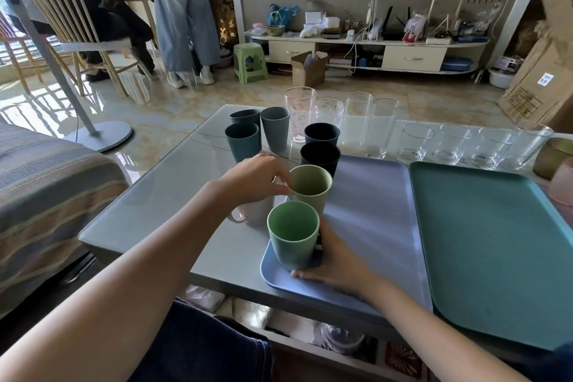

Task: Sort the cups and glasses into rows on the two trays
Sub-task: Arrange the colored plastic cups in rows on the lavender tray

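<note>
while your right hand (333, 260) curls around the matte green cup (294, 234) on the smooth lilac tray (372, 211), your left hand (257, 178) pinches the ribbed pale-green cup (311, 187) behind it; clear glasses (415, 143) line the table (173, 195).

1. The green cups (294, 234) and dark cups (321, 156) look like matt plastic.
2. The tall glasses (358, 121) and short tumblers (414, 142) are clear, shiny glass.
3. Both the lilac tray (372, 211) and teal tray (496, 242) have a smooth, matt finish.
4. The bench (173, 195) top is glossy and reflective.
5. The floor tiles (155, 108) are polished.
</note>
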A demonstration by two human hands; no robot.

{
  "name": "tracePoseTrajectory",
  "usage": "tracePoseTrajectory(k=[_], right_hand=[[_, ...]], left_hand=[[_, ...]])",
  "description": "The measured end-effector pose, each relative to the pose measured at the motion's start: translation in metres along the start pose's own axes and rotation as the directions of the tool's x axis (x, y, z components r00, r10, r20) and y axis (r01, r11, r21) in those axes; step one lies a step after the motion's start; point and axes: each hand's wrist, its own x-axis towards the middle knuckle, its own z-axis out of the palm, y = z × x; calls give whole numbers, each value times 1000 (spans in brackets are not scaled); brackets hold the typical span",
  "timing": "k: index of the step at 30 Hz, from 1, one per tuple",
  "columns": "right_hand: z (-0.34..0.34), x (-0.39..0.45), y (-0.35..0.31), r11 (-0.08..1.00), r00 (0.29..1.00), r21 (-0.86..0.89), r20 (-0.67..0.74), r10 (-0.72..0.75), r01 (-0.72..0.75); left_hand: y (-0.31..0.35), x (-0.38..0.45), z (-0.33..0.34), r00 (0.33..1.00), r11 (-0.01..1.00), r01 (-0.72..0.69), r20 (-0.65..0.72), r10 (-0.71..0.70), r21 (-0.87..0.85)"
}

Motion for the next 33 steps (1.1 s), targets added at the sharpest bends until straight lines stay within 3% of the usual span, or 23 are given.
tracePoseTrajectory(k=[3, 7, 13, 18, 21, 25, 27, 30, 33], right_hand=[[-20, -8, -8, 995, 992, 0, 76, 102, -103], [-57, -10, -22, 971, 974, -151, 102, 201, -184], [-99, 36, -54, 988, 973, -140, -227, 34, -67], [-104, 127, -81, 949, 957, -313, -267, -110, 22], [-98, 192, -87, 869, 975, -489, -147, -169, 77], [-87, 263, -73, 678, 1000, -735, 8, -23, 22], [-80, 285, -66, 576, 999, -817, 38, 29, 14], [-74, 309, -57, 468, 995, -883, 26, 91, -19], [-71, 323, -44, 422, 988, -906, 24, 153, -43]], left_hand=[[0, -3, -7, 1000, 996, 10, -20, -12, -88], [-12, -5, -18, 981, 972, 98, -145, -130, -213], [-59, 2, -20, 861, 930, 319, -354, -365, -184], [-87, 24, -19, 805, 910, 405, -435, -403, -94], [-97, 46, -18, 827, 912, 411, -417, -377, -10], [-114, 69, -16, 870, 908, 408, -341, -356, 94], [-123, 77, -17, 858, 913, 407, -357, -368, 37], [-135, 94, -20, 802, 895, 395, -398, -446, -209], [-147, 113, -13, 835, 899, 426, -341, -433, -97]])
